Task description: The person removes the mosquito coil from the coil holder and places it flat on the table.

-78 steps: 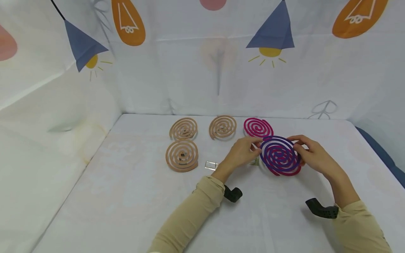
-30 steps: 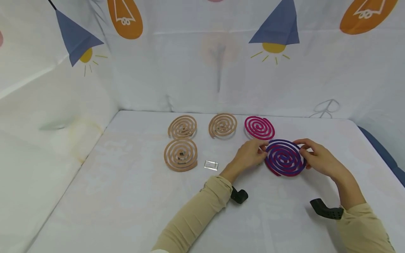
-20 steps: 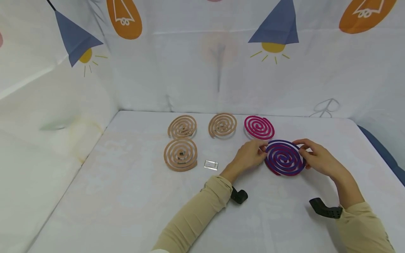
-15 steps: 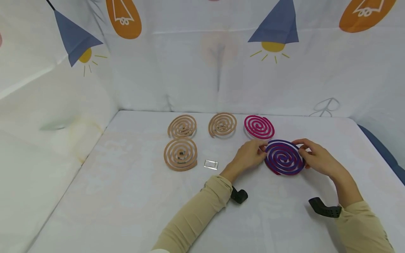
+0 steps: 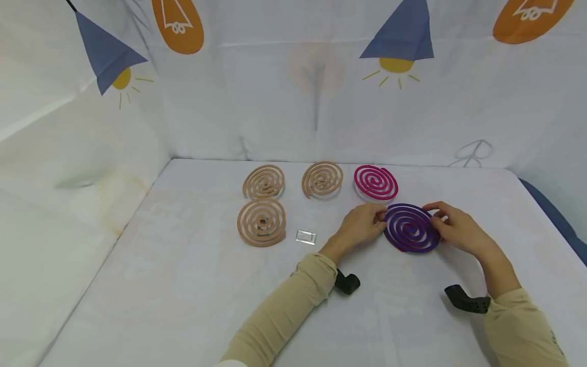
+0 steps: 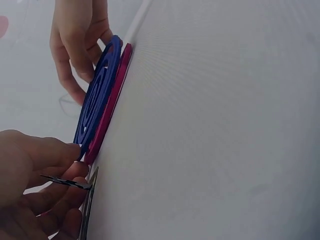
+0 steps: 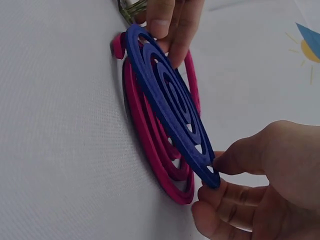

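A blue-purple mosquito coil (image 5: 409,228) is pinched at its edge by both hands. My left hand (image 5: 362,224) grips its left side, thumb on the face in the left wrist view. From the right, my right hand (image 5: 458,229) pinches the far edge between thumb and fingers. Directly beneath lies a pink mosquito coil (image 7: 141,125), flat on the table and mostly covered in the head view. The blue coil is tilted, with a gap over the pink one at the right-hand side. A thin metal stand (image 6: 86,215) lies by the left fingers.
Three tan coils, one at the back left (image 5: 263,182), another at the back middle (image 5: 322,179), and the third at the front left (image 5: 263,244), lie on the white table. A second pink coil (image 5: 376,182) lies behind the hands. Another metal stand (image 5: 305,237) is left of them.
Both hands have moved the blue coil slightly right, then lowered and shifted it so that it covers nearly all of the pink coil in the head view. Their pinch stays the same.
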The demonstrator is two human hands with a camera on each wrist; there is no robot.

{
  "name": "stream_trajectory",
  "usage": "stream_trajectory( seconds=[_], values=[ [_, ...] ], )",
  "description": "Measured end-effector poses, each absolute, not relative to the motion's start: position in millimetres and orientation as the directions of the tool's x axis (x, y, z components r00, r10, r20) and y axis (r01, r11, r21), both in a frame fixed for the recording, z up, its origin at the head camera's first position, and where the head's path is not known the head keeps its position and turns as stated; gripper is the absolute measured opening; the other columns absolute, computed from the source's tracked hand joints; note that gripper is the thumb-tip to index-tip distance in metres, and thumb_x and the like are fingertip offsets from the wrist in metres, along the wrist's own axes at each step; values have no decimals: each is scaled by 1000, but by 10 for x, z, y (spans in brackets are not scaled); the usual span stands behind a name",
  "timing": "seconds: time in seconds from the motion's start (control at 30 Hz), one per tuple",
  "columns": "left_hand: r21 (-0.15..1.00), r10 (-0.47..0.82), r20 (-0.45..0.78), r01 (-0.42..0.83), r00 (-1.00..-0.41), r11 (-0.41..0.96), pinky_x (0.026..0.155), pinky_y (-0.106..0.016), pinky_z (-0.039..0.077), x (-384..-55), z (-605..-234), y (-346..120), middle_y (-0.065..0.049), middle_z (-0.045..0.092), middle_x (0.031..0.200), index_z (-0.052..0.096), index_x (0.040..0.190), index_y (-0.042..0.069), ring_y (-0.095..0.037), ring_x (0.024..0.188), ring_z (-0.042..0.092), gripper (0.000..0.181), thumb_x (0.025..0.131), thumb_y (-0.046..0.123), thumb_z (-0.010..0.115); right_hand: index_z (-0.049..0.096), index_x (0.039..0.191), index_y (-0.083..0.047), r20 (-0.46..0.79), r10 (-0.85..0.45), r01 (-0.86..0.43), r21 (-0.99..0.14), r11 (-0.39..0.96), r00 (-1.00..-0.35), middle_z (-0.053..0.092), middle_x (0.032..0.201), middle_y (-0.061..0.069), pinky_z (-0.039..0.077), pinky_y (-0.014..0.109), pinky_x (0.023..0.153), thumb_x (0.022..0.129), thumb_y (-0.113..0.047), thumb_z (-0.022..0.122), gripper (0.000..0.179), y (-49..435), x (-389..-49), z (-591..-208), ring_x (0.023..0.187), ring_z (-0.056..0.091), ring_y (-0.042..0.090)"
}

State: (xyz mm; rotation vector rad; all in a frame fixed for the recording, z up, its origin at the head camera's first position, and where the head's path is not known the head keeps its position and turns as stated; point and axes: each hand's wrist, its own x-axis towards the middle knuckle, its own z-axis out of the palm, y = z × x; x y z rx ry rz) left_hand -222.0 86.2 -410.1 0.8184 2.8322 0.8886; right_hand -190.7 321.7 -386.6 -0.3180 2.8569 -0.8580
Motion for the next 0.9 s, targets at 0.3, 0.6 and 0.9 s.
stream_trajectory(
  seconds=[0.3, 0.6, 0.9],
  values=[
    [533, 524, 113, 497, -844, 685, 59, -12, 32, -2230, -4096, 865, 10, 59, 82, 68, 103, 18, 0, 71, 48, 17, 86, 20, 65, 48, 125, 2, -44, -232, -174, -533, 828, -972, 59, 103, 26, 46, 24, 51, 97, -11, 45, 32, 3234, -1923, -3901, 60, 51, 3],
    [516, 531, 102, 501, -841, 694, 59, -13, 33, -2226, -4088, 866, 9, 59, 81, 68, 97, 18, -1, 72, 48, 11, 87, 22, 65, 50, 123, 3, -21, -230, -187, -512, 838, -973, 61, 99, 23, 42, 23, 51, 96, -13, 47, 31, 3233, -1917, -3912, 57, 50, -1],
    [518, 524, 97, 493, -846, 699, 62, -12, 34, -2215, -4078, 866, 8, 63, 86, 69, 106, 17, -1, 76, 50, 20, 88, 24, 64, 51, 122, 3, -46, -225, -170, -515, 841, -973, 59, 101, 24, 44, 24, 52, 97, -14, 47, 31, 3242, -1919, -3917, 59, 50, 1]
  ],
)
